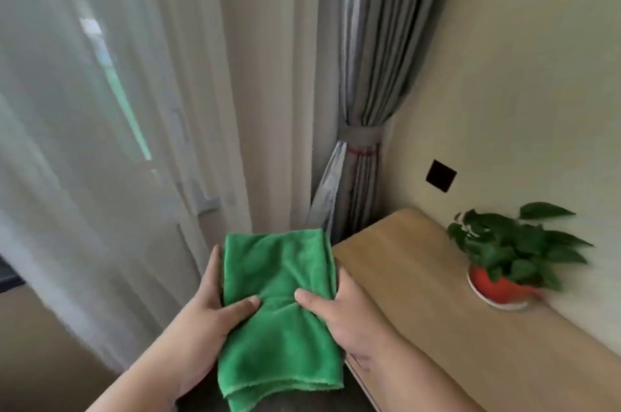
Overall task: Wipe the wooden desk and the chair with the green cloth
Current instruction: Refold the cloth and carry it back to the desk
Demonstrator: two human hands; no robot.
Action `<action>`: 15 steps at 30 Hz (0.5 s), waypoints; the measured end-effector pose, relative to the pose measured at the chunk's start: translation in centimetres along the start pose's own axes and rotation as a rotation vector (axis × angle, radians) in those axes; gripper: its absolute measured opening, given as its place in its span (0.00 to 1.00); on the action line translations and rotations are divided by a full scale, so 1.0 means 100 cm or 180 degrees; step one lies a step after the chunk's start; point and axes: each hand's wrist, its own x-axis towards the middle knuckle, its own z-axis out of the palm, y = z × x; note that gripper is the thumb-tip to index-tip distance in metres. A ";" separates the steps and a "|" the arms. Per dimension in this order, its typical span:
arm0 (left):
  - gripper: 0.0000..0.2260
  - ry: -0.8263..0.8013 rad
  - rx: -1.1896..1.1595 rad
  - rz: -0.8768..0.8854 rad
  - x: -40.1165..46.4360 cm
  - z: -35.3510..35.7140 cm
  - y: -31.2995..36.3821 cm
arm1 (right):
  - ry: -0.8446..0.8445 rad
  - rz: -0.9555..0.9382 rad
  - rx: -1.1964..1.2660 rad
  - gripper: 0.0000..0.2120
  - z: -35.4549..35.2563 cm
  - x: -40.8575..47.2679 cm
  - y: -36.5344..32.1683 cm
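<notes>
Green cloth is held folded in the air between both hands, just beside the desk's near left edge and not touching the top. Left hand is closed on the cloth's left side, thumb pressed on its upper face, fingers underneath. Right hand is clamped on the right side in the same way. A dark surface is seen below the cloth at the bottom edge; whether it is the chair cannot be told. The wooden desk stands to the right, along the wall. A potted plant in a red pot sits at the desk's far edge against the wall. Curtains hang behind the desk's far left corner. Judged: wiping not yet begun; desk and chair both remain.
</notes>
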 end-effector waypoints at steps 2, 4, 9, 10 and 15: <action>0.50 -0.0076 0.0368 -0.0029 0.025 0.026 -0.023 | 0.0532 0.0248 -0.0092 0.50 -0.036 -0.008 0.012; 0.43 -0.0402 0.0592 -0.0269 0.046 0.054 -0.035 | 0.0665 0.0546 0.0014 0.57 -0.074 -0.016 0.025; 0.34 -0.1412 0.1563 -0.0753 0.108 0.105 -0.074 | 0.0219 0.0825 -0.0533 0.47 -0.172 -0.039 0.041; 0.38 -0.1289 0.1840 -0.0708 0.135 0.110 -0.094 | 0.0163 0.0750 -0.0846 0.44 -0.189 -0.043 0.044; 0.30 -0.1158 0.2887 -0.0982 0.204 0.166 -0.116 | 0.0224 0.0857 -0.1339 0.37 -0.248 -0.025 0.074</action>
